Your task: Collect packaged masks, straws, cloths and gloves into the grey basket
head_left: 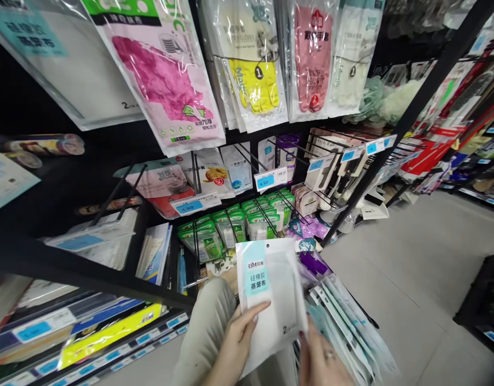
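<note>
A white and pale-blue plastic packet of steamer cloth (273, 305) is held upright over my lap. My left hand (241, 332) grips its left edge, thumb lying across the front. At the packet's lower right edge is my right hand (321, 356), slightly blurred, a ring on one finger; its fingers close on that edge, some hidden behind the packet. To the right lie several similar pale packets (347, 327) in a stack, close to my right hand. My knee (210, 311) shows left of the packet.
Ahead, a black rack carries hanging packs: pink cloth (162, 80), yellow gloves (255, 80) and red gloves (313, 59). Below hang green-topped packs (226, 228) on hooks with price tags (271, 178). A slanted black post (391, 139) stands right, beside grey floor (416, 257). Books and notebooks (110, 332) fill the left shelves.
</note>
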### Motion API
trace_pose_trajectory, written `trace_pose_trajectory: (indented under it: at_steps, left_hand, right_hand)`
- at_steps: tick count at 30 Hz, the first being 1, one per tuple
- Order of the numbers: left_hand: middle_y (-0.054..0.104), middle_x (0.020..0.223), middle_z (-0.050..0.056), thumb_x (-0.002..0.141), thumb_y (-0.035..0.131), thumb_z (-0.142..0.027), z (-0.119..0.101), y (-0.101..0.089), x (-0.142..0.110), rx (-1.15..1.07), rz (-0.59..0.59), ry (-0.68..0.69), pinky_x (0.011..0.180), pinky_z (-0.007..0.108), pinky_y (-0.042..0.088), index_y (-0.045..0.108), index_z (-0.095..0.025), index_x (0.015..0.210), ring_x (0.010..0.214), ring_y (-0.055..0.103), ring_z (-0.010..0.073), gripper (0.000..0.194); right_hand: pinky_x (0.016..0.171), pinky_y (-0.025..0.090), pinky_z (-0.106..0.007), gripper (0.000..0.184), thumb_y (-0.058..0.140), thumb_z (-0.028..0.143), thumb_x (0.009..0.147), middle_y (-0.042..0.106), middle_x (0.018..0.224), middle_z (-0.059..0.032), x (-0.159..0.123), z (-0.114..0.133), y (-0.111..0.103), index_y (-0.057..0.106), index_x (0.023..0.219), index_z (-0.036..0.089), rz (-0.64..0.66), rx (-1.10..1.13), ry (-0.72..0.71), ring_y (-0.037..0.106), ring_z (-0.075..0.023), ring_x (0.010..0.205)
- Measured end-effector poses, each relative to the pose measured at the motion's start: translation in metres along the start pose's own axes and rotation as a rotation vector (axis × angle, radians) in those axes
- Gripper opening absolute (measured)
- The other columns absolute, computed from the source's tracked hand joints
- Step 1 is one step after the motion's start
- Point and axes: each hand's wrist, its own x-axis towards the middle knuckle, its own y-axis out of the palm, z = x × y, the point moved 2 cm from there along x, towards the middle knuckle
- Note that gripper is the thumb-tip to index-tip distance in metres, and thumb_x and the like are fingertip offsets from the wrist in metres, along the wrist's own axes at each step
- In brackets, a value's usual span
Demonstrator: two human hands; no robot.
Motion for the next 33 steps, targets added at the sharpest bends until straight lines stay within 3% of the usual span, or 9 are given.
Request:
trace_pose_trajectory:
  at_steps: [3,5,8,12,15,18,20,24,33]
  left_hand:
    - [0.062,0.125,0.011,0.070,0.064,-0.060,0.002,0.014,-0.010,-0.342,0.013,-0.141,0.109,0.048,0.032,0.065,-0.021,0.115,0.124,0.047,0.0338,0.060]
    - [0.064,0.121,0.013,0.064,0.070,-0.060,0.003,0.020,-0.015,-0.541,0.031,-0.214,0.104,0.047,0.038,0.066,-0.018,0.113,0.118,0.052,0.0353,0.064]
    - [0.070,0.108,0.015,0.060,0.077,-0.053,0.000,0.017,-0.014,-0.594,-0.017,-0.278,0.099,0.047,0.043,0.069,-0.014,0.104,0.108,0.059,0.0361,0.060]
    - [0.074,0.099,0.014,0.056,0.081,-0.049,-0.010,-0.001,-0.007,-0.630,-0.060,-0.311,0.098,0.048,0.043,0.071,-0.011,0.098,0.106,0.061,0.0372,0.057]
    - [0.074,0.097,0.014,0.052,0.084,-0.046,-0.018,-0.013,-0.006,-0.680,-0.032,-0.378,0.098,0.049,0.044,0.072,-0.011,0.095,0.108,0.059,0.0386,0.057]
    - [0.074,0.098,0.014,0.051,0.085,-0.044,-0.023,-0.020,-0.010,-0.703,0.016,-0.437,0.097,0.049,0.044,0.071,-0.011,0.099,0.108,0.060,0.0387,0.059]
    - [0.073,0.101,0.014,0.053,0.084,-0.043,-0.023,-0.021,-0.013,-0.713,0.040,-0.454,0.097,0.049,0.044,0.070,-0.012,0.102,0.109,0.060,0.0382,0.060]
    - [0.071,0.106,0.015,0.055,0.084,-0.042,-0.019,-0.020,-0.014,-0.721,0.048,-0.477,0.099,0.049,0.043,0.068,-0.011,0.106,0.110,0.059,0.0380,0.062]
    - [0.071,0.106,0.016,0.058,0.082,-0.042,-0.014,-0.018,-0.012,-0.711,0.079,-0.465,0.097,0.047,0.045,0.069,-0.010,0.102,0.108,0.061,0.0368,0.055]
  right_hand:
    - [0.054,0.049,-0.029,0.040,0.048,0.013,0.083,0.073,0.089,-0.0088,-0.012,0.038,0.014,0.061,0.121,0.020,-0.041,0.075,-0.166,0.067,-0.0206,0.064]
    - [0.060,0.052,-0.036,0.041,0.050,0.014,0.082,0.071,0.101,-0.0120,-0.021,0.056,0.020,0.061,0.121,0.020,-0.010,0.161,-0.173,0.068,-0.0263,0.073]
    - [0.067,0.053,-0.040,0.035,0.057,0.019,0.081,0.069,0.108,-0.0123,-0.025,0.066,0.021,0.065,0.115,0.021,0.049,0.338,-0.140,0.068,-0.0288,0.079]
    - [0.081,0.052,-0.039,0.029,0.052,0.032,0.085,0.072,0.098,-0.0087,-0.003,0.031,0.014,0.068,0.107,0.022,0.150,0.700,-0.054,0.065,-0.0253,0.090]
    - [0.075,0.053,-0.038,0.035,0.052,0.043,0.084,0.067,0.107,-0.0105,0.020,-0.018,0.014,0.065,0.109,0.021,0.257,0.666,0.319,0.061,-0.0268,0.097]
    - [0.069,0.052,-0.034,0.043,0.057,0.052,0.077,0.067,0.101,-0.0091,0.030,-0.049,0.018,0.063,0.108,0.022,0.473,0.759,0.504,0.062,-0.0255,0.088]
    - [0.067,0.051,-0.031,0.040,0.058,0.052,0.075,0.067,0.088,-0.0072,0.031,-0.055,0.020,0.065,0.099,0.021,0.559,0.902,0.518,0.061,-0.0219,0.077]
    - [0.057,0.046,-0.028,0.036,0.062,0.052,0.071,0.059,0.068,-0.0030,0.025,-0.052,0.023,0.066,0.086,0.019,0.571,1.026,0.571,0.054,-0.0175,0.062]
    - [0.052,0.042,-0.027,0.038,0.066,0.051,0.068,0.064,0.066,-0.0025,0.013,-0.052,0.035,0.069,0.089,0.019,0.705,1.089,0.589,0.049,-0.0157,0.054]
